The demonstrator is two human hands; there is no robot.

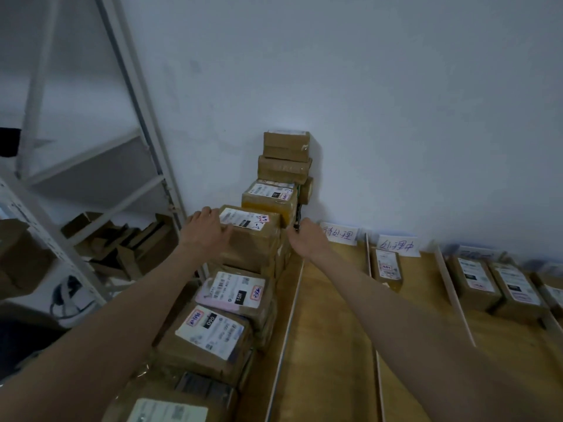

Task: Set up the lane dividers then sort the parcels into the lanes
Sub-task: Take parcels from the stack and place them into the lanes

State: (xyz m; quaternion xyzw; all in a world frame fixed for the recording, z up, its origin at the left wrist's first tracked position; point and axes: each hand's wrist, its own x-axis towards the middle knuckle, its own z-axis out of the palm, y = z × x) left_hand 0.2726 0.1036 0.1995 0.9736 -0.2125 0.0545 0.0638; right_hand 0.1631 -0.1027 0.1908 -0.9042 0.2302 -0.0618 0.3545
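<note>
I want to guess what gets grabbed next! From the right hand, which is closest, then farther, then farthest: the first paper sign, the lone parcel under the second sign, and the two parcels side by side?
From the right hand:
1. First paper sign, right beside it at the wall.
2. Lone parcel, one lane over to the right.
3. Two side-by-side parcels, far right lane.

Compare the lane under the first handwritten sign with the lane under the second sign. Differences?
The first lane, under the left sign, shows bare wood with no parcel in it; the second lane, under the next sign, holds one labelled parcel near the wall. The right hand and forearm reach over the first lane; nothing crosses the second. Both are wooden strips bounded by thin white dividers, each with a paper sign at the wall.
</note>
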